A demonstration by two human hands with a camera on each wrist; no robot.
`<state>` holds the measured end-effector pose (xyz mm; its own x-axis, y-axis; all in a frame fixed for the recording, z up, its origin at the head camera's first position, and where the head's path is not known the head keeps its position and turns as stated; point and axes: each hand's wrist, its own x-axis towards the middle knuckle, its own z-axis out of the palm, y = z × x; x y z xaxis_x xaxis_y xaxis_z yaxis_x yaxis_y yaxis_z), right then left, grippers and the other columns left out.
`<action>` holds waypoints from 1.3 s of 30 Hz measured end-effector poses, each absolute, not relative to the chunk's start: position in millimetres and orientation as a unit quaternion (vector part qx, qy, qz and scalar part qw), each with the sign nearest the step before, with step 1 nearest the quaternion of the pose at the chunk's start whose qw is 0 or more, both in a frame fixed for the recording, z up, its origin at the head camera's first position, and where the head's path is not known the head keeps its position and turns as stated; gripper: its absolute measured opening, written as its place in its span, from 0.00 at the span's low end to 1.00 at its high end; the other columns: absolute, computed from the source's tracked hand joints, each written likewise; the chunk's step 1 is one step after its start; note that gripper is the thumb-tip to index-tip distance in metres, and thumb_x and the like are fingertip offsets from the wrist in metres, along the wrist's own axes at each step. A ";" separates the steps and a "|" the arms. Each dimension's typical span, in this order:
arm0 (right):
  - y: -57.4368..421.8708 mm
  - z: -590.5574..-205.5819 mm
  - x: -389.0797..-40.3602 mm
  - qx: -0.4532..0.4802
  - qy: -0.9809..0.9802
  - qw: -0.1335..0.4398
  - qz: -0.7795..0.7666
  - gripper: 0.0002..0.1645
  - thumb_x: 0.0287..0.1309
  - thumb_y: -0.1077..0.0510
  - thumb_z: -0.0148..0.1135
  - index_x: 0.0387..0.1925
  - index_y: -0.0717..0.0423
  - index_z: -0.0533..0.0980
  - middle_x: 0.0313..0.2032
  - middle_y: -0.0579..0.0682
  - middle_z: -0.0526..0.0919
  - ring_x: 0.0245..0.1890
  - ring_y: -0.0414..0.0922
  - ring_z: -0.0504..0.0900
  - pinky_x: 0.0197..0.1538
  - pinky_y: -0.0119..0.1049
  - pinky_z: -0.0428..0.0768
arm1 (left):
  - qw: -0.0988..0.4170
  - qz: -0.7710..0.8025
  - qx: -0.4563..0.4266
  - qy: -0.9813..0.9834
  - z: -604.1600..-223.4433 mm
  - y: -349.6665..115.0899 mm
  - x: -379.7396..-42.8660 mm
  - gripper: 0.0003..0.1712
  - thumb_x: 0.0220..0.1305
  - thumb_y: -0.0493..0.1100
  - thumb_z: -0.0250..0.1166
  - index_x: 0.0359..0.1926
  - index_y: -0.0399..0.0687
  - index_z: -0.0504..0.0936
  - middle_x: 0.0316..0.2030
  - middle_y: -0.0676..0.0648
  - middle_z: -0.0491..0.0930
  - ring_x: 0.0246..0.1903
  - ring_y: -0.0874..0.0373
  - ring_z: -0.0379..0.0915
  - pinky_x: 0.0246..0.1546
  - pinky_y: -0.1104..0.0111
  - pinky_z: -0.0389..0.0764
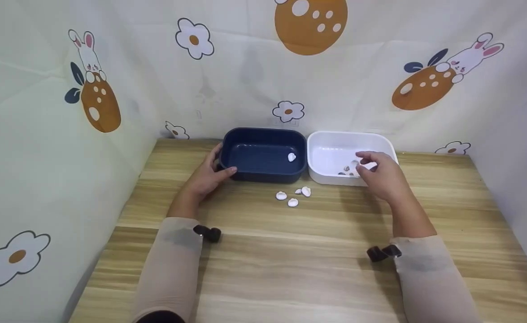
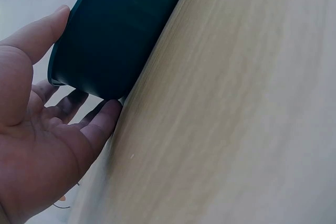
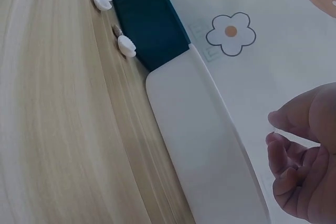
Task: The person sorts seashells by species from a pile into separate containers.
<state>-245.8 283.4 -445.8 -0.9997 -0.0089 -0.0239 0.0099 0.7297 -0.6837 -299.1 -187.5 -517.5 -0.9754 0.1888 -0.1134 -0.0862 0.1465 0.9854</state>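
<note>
My left hand (image 1: 205,179) grips the left end of a dark blue rectangular bin (image 1: 263,176), thumb on its front corner. In the left wrist view the fingers (image 2: 100,124) curl around the bin's end, close to the tabletop. One white shell (image 1: 292,157) lies inside this bin. Over the right part of a white bin (image 1: 326,178), my right hand (image 1: 382,175) hovers with fingers loosely bent. A small gap shows between thumb and fingertips in the right wrist view, with nothing in it. Small shells (image 1: 346,168) lie in the white bin below, partly hidden by the hand.
Several white shells (image 1: 293,202) are scattered on the wooden table (image 1: 290,260) in front of where the bins meet. The bins stand side by side against a patterned cloth backdrop (image 1: 241,89). Cloth also hangs along both sides.
</note>
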 end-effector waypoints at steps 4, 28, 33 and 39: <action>279.8 -447.5 -245.0 -0.009 0.930 0.004 -0.368 0.25 0.74 0.55 0.61 0.69 0.55 0.78 0.59 0.59 0.82 0.51 0.54 0.79 0.50 0.40 0.79 | 0.106 0.646 0.031 0.755 -517.4 -187.8 -298.9 0.59 0.68 0.44 0.75 0.87 0.62 0.47 0.87 0.46 0.48 0.84 0.46 0.52 0.82 0.53 0.65; 197.4 -452.5 -242.3 -0.088 0.904 0.021 -0.418 0.19 0.70 0.58 0.67 0.60 0.56 0.84 0.47 0.55 0.89 0.38 0.45 0.83 0.46 0.36 0.79 | 0.104 0.639 0.038 0.761 -517.8 -188.5 -298.9 0.58 0.69 0.45 0.75 0.87 0.60 0.48 0.87 0.46 0.46 0.86 0.45 0.46 0.84 0.52 0.59; 189.3 -454.0 -240.4 -0.090 0.900 0.033 -0.425 0.19 0.69 0.58 0.67 0.59 0.57 0.84 0.46 0.54 0.88 0.39 0.45 0.84 0.45 0.36 0.80 | 0.104 0.638 0.035 0.762 -517.6 -189.2 -298.8 0.58 0.68 0.46 0.76 0.87 0.61 0.48 0.87 0.46 0.47 0.86 0.45 0.46 0.84 0.53 0.59; 187.3 -462.2 -237.3 -0.108 0.911 0.062 -0.393 0.21 0.68 0.57 0.68 0.60 0.57 0.84 0.46 0.53 0.89 0.43 0.47 0.86 0.50 0.39 0.81 | 0.098 0.651 0.047 0.751 -517.8 -189.0 -297.5 0.58 0.68 0.44 0.76 0.87 0.60 0.49 0.86 0.46 0.51 0.84 0.47 0.53 0.80 0.52 0.66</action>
<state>-237.3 187.3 -462.2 -0.9690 -0.2452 -0.0289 -0.1471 0.6673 -0.7301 -297.5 -189.0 -517.8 -0.9763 0.1983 -0.0869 -0.0579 0.1473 0.9874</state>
